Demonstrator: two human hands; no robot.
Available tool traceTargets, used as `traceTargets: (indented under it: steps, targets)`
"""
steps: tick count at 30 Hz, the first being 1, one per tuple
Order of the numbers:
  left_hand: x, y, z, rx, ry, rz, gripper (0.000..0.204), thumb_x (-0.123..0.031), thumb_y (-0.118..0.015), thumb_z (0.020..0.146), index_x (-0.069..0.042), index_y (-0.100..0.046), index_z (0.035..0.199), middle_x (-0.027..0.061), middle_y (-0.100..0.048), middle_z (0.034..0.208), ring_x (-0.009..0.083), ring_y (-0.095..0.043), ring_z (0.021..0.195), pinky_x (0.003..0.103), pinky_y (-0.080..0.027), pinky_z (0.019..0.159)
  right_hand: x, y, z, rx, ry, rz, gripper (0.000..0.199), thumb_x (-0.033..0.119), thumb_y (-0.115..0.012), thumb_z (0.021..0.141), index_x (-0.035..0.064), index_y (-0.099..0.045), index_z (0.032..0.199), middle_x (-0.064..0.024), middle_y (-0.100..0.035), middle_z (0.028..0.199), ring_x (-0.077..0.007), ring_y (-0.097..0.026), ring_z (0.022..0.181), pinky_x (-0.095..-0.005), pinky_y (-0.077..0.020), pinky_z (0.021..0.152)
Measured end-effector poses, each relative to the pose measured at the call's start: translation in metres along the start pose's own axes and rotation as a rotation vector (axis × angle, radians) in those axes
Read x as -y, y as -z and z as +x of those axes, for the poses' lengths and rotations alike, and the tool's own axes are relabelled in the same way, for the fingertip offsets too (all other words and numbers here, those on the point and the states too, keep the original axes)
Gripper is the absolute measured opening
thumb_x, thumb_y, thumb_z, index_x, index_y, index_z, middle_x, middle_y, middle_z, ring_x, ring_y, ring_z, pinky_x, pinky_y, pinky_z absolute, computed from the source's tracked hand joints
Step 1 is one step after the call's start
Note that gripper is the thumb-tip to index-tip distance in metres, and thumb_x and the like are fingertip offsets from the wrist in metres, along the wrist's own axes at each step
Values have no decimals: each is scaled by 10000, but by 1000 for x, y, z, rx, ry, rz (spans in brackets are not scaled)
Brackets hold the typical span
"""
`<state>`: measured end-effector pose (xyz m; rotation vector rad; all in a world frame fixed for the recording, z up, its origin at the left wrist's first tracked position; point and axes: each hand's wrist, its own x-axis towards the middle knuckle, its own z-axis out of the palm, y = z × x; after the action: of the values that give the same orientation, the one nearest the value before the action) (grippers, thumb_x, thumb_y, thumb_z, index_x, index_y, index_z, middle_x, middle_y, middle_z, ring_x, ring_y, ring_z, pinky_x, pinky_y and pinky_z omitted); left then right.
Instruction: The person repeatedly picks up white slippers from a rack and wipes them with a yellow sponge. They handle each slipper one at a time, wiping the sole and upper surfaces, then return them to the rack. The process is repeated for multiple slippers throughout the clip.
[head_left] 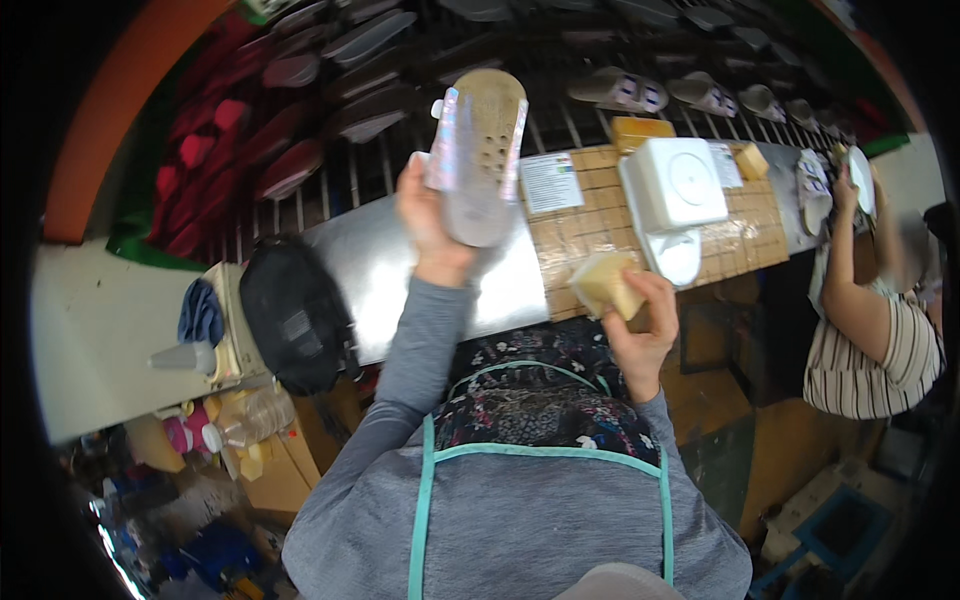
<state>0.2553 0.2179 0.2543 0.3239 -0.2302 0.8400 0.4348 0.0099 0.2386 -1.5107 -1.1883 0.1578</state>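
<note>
Raised over the metal tabletop, my left hand [432,225] grips a slide sandal part [482,190] by its side. The part has a tan sole face with several small dark holes at mid-length, and shiny iridescent strap material runs along both edges. My right hand [645,335] pinches a pale yellow sponge block [606,283] between thumb and fingers, above the table's near edge. The two hands are apart, and the sponge does not touch the sandal part. Beyond the sponge stands a white plastic dispenser [680,185] with a rounded white base.
Brown patterned sheeting [570,235] covers the table's right part. Across the far side, a rack [345,165] carries rows of sandal parts. A black bag [295,320] lies at the left. At the far right, a co-worker [860,340] in stripes holds a white piece.
</note>
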Motion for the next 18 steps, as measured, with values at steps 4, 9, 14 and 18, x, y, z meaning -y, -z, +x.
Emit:
traceTargets:
  steps: [4,9,14,18]
  targets:
    - [-29,5,-26,25,-137,-4,637,-226,-667,812,-7,-450,1370,186,-380,1480,385,-292,1392,615,-131,1155,-37,58,-4,-294,-27,-303,402,-34,-632,667,19,-635,1065,-146,-568,1055,-301,-578,971,-376,-468,867]
    - [-17,-8,-58,267,-77,-213,765,-212,-752,834,-76,-339,1463,189,-309,1519,379,-259,1413,642,-185,1140,-64,86,-5,-247,-9,-405,425,-4,-672,660,66,-652,1079,-133,-562,1074,-308,-564,990,-388,-457,864]
    - [-16,-19,-57,-80,-226,346,564,-168,-579,932,-53,-366,1441,191,-395,1455,350,-374,1352,567,-330,1107,-67,84,-9,-148,42,-532,402,28,-677,658,101,-687,1052,-112,-592,1068,-286,-560,970,-383,-425,854]
    - [20,-33,-69,-532,5,540,507,-270,-534,936,-39,-439,1377,184,-512,1301,331,-509,1173,511,-438,979,-50,81,4,-214,-42,-206,391,-16,-645,670,45,-673,1055,-103,-596,1060,-235,-577,961,-347,-452,874]
